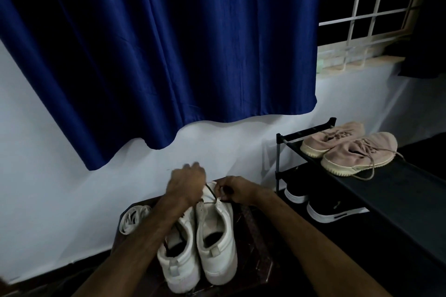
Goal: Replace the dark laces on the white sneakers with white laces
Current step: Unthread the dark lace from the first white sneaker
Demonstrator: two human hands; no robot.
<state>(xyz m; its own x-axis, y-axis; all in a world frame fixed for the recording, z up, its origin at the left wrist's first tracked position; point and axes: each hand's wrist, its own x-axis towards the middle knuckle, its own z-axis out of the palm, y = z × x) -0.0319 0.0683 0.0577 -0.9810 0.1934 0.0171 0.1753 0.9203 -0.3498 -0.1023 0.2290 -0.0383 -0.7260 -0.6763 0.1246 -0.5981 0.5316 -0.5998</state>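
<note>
**A:** Where are the sneakers to be found?

**B:** Both are seen at the lower centre of the frame, set side by side on a dark wooden table (pixel 251 231), heels toward the bottom edge. The left sneaker (pixel 178 258) is partly covered by a forearm; the right sneaker (pixel 216 236) is shown almost whole.

**A:** And the laces?

**B:** A dark lace (pixel 210 191) is seen stretched across the front of the right sneaker, between the two hands. A second dark strand is visible inside the left sneaker. The white laces (pixel 134 218) are laid in a loose bundle at the table's left edge, just beside the left sneaker.

**A:** How are the hands held?

**B:** The right hand (pixel 233 189) is placed at the front of the right sneaker, and the dark lace is pinched between its thumb and curled fingers. The left hand (pixel 187 182) is raised over the toes of the pair with its fingers bent away from the camera; whether anything is gripped there cannot be told.

**A:** What else is shown?

**B:** A blue curtain (pixel 156 43) is hung across the upper left, a barred window (pixel 374 0) is seen at the upper right, and a black shoe rack (pixel 398 190) at the right is loaded with pink sneakers (pixel 350 149) above and black sneakers (pixel 333 211) below.
</note>
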